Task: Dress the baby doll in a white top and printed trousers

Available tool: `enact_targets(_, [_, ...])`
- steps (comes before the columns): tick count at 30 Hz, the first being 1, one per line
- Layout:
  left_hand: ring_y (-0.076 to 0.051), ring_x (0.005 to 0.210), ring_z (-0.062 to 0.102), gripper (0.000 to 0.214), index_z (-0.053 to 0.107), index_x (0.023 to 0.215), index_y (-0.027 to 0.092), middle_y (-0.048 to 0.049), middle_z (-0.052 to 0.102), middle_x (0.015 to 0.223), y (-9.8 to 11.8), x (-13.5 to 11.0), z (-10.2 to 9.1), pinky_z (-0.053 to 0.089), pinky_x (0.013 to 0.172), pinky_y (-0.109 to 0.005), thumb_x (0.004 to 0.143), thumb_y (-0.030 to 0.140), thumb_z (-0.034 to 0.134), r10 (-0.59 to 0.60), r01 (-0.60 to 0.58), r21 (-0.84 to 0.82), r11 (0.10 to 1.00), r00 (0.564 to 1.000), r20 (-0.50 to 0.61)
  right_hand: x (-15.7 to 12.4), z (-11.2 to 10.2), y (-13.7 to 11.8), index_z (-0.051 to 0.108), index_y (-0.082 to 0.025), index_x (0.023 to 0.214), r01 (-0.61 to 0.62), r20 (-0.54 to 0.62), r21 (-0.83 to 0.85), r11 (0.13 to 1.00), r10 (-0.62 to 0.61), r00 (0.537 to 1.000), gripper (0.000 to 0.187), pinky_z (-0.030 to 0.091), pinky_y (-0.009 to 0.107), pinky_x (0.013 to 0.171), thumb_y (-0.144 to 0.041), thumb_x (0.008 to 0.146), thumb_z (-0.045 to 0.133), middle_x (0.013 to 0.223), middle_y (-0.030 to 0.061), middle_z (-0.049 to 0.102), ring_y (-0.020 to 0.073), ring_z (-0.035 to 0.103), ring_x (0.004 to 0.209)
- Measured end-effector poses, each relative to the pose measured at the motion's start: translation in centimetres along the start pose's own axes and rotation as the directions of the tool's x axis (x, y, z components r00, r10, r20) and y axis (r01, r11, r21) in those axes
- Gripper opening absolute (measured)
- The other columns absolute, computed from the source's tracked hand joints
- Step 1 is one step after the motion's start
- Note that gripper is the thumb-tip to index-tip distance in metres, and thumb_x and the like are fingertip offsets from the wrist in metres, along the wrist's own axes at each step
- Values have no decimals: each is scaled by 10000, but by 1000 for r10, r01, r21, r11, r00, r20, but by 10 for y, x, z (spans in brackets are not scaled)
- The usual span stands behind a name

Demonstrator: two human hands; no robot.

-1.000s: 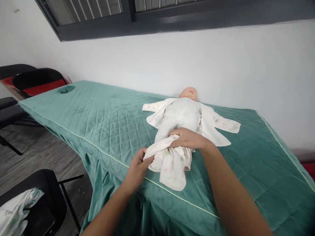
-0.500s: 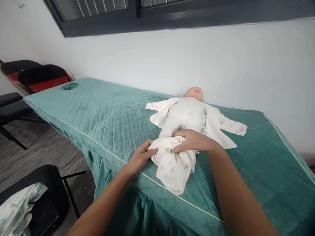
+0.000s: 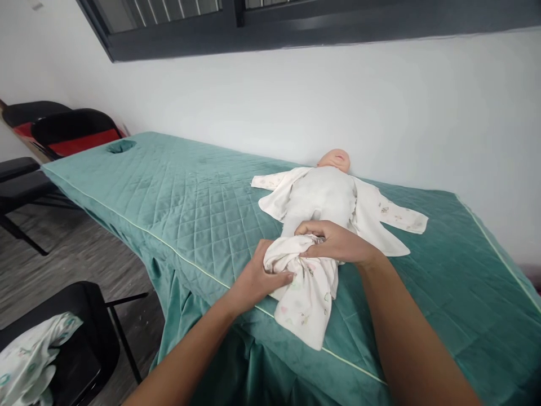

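Note:
A baby doll [image 3: 323, 192] lies on its back on the green quilted bed, its head toward the wall and its legs toward me. An open white jacket [image 3: 378, 217] with printed sleeves is spread under its torso and arms. Bunched around the doll's lower legs is a pair of white printed baby pants [image 3: 310, 304]. My left hand [image 3: 264, 276] grips the bunched fabric on the left side, thumb on top. My right hand [image 3: 333, 242] pinches the upper edge of the same fabric beside the doll's legs. The doll's feet are hidden in the cloth.
The bed [image 3: 190, 192] has a face hole [image 3: 121, 146] at its far left end. A black chair [image 3: 84, 332] at lower left carries a folded printed cloth [image 3: 38, 352]. Black and red chairs [image 3: 80, 132] stand at the far left. The wall [image 3: 253, 101] runs behind.
My left hand has moved right and inward, wrapping further around the pants' fabric. The hanging part of the pants has shifted slightly right and toward me. My right hand stays nearly in place.

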State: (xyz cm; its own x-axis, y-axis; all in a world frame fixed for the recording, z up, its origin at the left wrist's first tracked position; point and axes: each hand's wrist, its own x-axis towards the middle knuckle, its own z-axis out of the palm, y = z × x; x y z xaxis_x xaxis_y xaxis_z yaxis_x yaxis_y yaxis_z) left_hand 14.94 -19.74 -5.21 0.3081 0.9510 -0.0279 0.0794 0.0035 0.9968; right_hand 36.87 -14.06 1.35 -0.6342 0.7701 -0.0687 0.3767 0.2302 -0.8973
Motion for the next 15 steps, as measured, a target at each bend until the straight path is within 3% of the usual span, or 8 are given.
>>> enact_targets(5, [-200, 889, 507, 209, 649, 858, 189, -35, 558, 962, 9, 6, 11, 426, 751, -277, 671, 177, 741, 52, -54, -19, 998, 992, -116, 1, 3, 0, 647, -189, 923, -18, 10, 24, 1000, 18, 1000, 258, 396, 265, 666, -362, 752, 735, 870, 4, 615, 159, 540, 769])
enact_targets(8, [-162, 757, 486, 113, 663, 816, 180, -14, 573, 839, 8, 6, 8, 390, 649, -253, 712, 214, 689, 21, -37, -153, 988, 994, -106, 2, 3, 1, 648, -195, 943, -46, -4, -9, 999, 46, 999, 309, 399, 267, 679, -372, 718, 765, 891, 6, 615, 165, 538, 790])
enact_targets(11, [-131, 643, 486, 168, 677, 872, 174, 18, 575, 705, 6, 5, 4, 370, 590, -240, 732, 265, 697, -66, 39, -360, 932, 996, -62, 3, 4, 1, 639, -200, 894, -85, 13, -59, 995, 86, 996, 350, 385, 265, 658, -442, 694, 794, 856, -7, 599, 163, 530, 775])
enact_targets(15, [-182, 704, 620, 445, 687, 1105, 144, -45, 702, 821, 0, 10, 3, 455, 655, -281, 708, 329, 766, -90, 87, -554, 828, 996, 23, 4, 6, 1, 578, -204, 755, -115, 43, -113, 987, 121, 992, 349, 323, 261, 599, -488, 713, 775, 754, -33, 521, 145, 479, 706])
